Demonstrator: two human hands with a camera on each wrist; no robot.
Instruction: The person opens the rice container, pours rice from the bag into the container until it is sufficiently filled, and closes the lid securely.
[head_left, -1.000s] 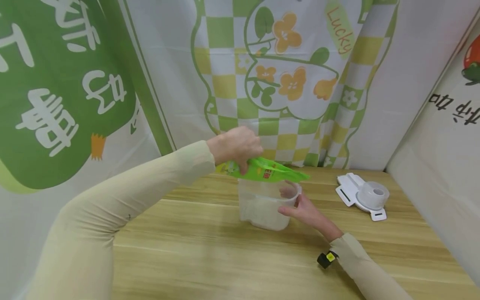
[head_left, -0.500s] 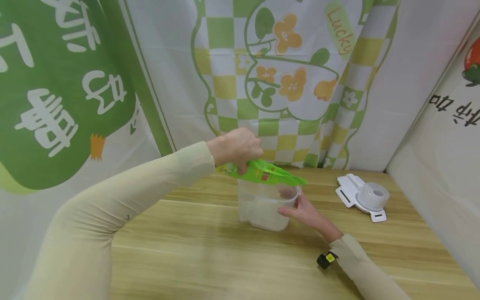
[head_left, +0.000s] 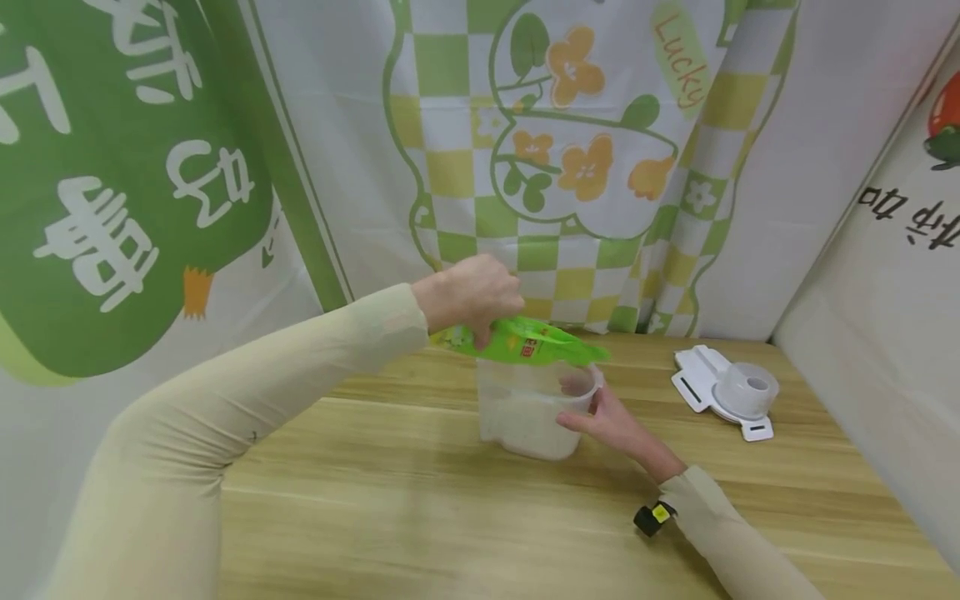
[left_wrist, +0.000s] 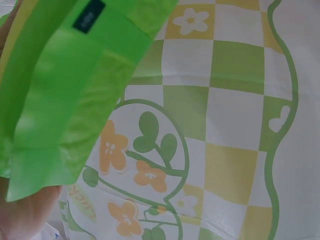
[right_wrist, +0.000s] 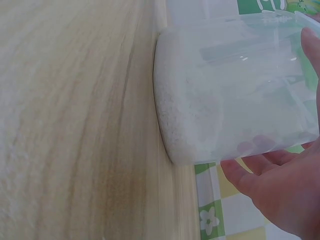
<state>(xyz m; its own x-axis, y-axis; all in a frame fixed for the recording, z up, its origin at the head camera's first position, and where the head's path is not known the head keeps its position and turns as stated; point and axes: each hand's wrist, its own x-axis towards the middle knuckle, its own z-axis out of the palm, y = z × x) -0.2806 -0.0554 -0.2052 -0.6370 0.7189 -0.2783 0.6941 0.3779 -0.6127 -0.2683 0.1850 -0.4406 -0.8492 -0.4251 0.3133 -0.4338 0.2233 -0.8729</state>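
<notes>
My left hand [head_left: 480, 292] grips a bright green printed plastic bag [head_left: 517, 342] from above. The bag lies nearly level over the mouth of a clear plastic container [head_left: 525, 421], its free end reaching past the rim on the right. Fine white grains that look like rice [right_wrist: 175, 105] cover the container's bottom in the right wrist view. The container stands upright on the table, and my right hand [head_left: 611, 425] holds it by the right side near the rim, thumb in front and fingers behind. Up close, the left wrist view shows the bag's green side [left_wrist: 75, 110].
Right of the container, a white plastic piece with flat tabs [head_left: 697, 379] lies on the wooden table [head_left: 360, 500], with a round translucent cup [head_left: 746, 392] on it. Printed curtains [head_left: 450, 125] hang close behind and at both sides. A small black device [head_left: 652, 518] is at my right wrist.
The bag's free end has dipped slightly, then risen again over the container. The white contents show more plainly than before. Both hands keep their places.
</notes>
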